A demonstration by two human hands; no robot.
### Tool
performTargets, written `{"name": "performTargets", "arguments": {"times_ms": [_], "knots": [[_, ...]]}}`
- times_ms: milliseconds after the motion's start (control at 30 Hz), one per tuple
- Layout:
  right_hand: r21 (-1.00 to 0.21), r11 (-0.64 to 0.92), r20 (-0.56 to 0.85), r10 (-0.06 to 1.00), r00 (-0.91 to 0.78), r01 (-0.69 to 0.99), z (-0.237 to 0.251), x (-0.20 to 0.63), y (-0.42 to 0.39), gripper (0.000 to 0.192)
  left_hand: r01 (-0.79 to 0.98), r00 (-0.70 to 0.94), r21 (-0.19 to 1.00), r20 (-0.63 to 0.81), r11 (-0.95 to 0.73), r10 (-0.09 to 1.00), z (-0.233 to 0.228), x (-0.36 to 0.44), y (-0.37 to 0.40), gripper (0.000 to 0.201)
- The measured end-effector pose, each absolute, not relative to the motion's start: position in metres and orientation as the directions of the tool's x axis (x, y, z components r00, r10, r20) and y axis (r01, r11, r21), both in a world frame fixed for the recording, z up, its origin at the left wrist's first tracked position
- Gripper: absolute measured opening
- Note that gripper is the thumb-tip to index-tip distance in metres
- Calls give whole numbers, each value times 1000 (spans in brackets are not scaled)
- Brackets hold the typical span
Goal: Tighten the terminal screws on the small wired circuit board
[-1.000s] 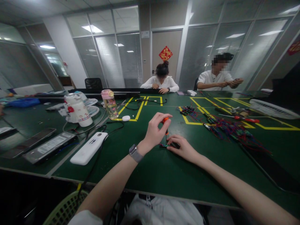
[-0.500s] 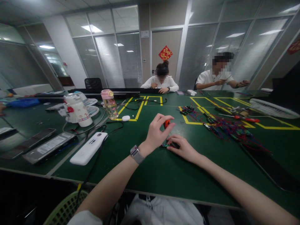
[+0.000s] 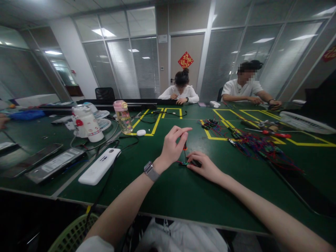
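My left hand [image 3: 172,144], with a watch on its wrist, grips the handle of a small orange and black screwdriver [image 3: 185,148]. Most of that handle is hidden behind the fingers. The thin shaft points down at a small green circuit board [image 3: 184,163] with red wires, flat on the green table [image 3: 168,189]. Against the board's right end my right hand [image 3: 204,163] presses its fingertips, holding it on the table. A dark object partly shows under this palm; its kind is not clear.
To the right lies a tangled heap of wired circuit boards [image 3: 262,145], with a red-handled screwdriver [image 3: 278,134] behind it. On the left are a white power bank [image 3: 99,167], a white bottle [image 3: 90,126], a clear pink-lidded bottle [image 3: 123,118] and an earbud case [image 3: 141,133]. Two people sit opposite.
The fingers of my left hand have shifted round the screwdriver handle, and the shaft now shows more plainly. My right hand has stayed on the board. The person at right has lowered their hands.
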State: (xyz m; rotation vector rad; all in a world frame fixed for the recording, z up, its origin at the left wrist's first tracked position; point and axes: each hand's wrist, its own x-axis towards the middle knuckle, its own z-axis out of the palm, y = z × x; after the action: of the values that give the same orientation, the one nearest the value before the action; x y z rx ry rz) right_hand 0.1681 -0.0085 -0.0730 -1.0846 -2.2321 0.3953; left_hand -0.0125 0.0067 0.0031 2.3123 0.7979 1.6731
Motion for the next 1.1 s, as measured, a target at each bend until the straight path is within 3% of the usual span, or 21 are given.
{"name": "performTargets", "arguments": {"times_ms": [133, 367, 567, 800, 967, 1100], "knots": [[-492, 619, 392, 786, -479, 613, -74, 168, -8, 17, 303, 297, 404, 821, -863, 488, 1, -14, 10, 33], [-442, 620, 367, 784, -500, 648, -75, 168, -8, 25, 383, 216, 413, 829, -826, 515, 1, -15, 14, 20], [-428, 634, 377, 773, -510, 644, -77, 170, -7, 24, 267, 282, 449, 810, -853, 514, 4, -14, 11, 31], [-450, 624, 350, 781, -517, 639, -76, 171, -7, 29, 245, 228, 500, 803, -830, 551, 6, -12, 7, 15], [-445, 596, 312, 803, -508, 669, -79, 170, -7, 36, 104, 292, 574, 763, -812, 577, 5, -12, 7, 28], [-429, 598, 279, 801, -530, 677, -79, 170, -7, 38, 82, 274, 598, 756, -797, 595, 4, -12, 6, 27]]}}
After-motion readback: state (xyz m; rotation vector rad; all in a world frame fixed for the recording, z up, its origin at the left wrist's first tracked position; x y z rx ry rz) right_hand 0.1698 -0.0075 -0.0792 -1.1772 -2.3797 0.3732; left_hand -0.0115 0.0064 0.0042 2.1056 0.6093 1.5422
